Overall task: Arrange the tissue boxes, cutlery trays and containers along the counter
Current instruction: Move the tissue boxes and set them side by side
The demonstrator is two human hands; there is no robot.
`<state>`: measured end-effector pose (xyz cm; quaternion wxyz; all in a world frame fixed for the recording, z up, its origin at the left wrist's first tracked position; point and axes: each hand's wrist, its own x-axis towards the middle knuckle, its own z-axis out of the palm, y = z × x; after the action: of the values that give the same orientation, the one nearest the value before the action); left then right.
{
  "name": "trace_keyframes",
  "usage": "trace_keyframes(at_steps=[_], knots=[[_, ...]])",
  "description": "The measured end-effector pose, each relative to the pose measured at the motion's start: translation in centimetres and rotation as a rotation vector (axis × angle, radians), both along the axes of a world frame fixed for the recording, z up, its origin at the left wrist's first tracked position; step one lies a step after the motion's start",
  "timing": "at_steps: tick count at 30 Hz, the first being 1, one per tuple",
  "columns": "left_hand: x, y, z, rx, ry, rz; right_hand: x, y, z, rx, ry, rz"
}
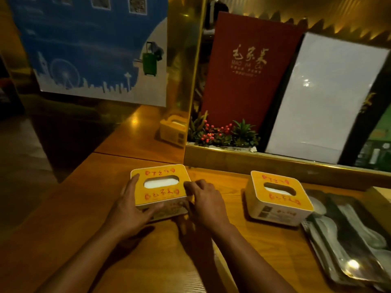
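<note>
Your left hand (129,210) and right hand (206,205) clasped the yellow-topped rectangular tissue box (161,191) from both sides, fingers (191,185) spread against it, near the wooden worktop's (74,208) back edge.

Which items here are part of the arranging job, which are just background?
Job: held tissue box, left hand and right hand on it; second tissue box; third tissue box farther back; cutlery tray.
Background: red menu, white board, berry plant, blue poster.
</note>
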<state>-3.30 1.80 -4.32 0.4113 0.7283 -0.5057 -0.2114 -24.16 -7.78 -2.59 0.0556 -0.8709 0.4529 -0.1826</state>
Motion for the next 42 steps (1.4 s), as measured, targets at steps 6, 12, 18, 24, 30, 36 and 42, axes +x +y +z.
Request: trace_keyframes(at_steps=[6,12,18,24,30,36,42], knots=[[-5.0,-3.8,-0.7,-0.020,0.102,-0.122,-5.4,-0.1,0.2,-0.074,0.011,-0.204],[-8.3,-7.7,-0.4,0.011,0.185,-0.246,-9.4,-0.1,-0.8,-0.176,-0.021,-0.388],[-10.6,-10.5,-0.3,0.058,0.184,-0.317,-11.1,-0.3,-1.3,-0.178,-0.032,-0.486],[-12.3,-12.1,-0.2,0.087,0.159,-0.381,-12.5,-0.6,-1.3,-0.171,-0.047,-0.525],[-12.3,-12.6,-0.8,0.087,0.161,-0.393,-12.5,-0.9,-0.9,-0.189,-0.035,-0.527],[-12.3,-13.0,-0.8,0.086,0.194,-0.392,-12.6,-1.0,-0.9,-0.200,-0.007,-0.532],[-12.4,-13.0,-0.9,0.095,0.197,-0.382,-12.7,-1.0,-1.3,-0.230,-0.027,-0.549]])
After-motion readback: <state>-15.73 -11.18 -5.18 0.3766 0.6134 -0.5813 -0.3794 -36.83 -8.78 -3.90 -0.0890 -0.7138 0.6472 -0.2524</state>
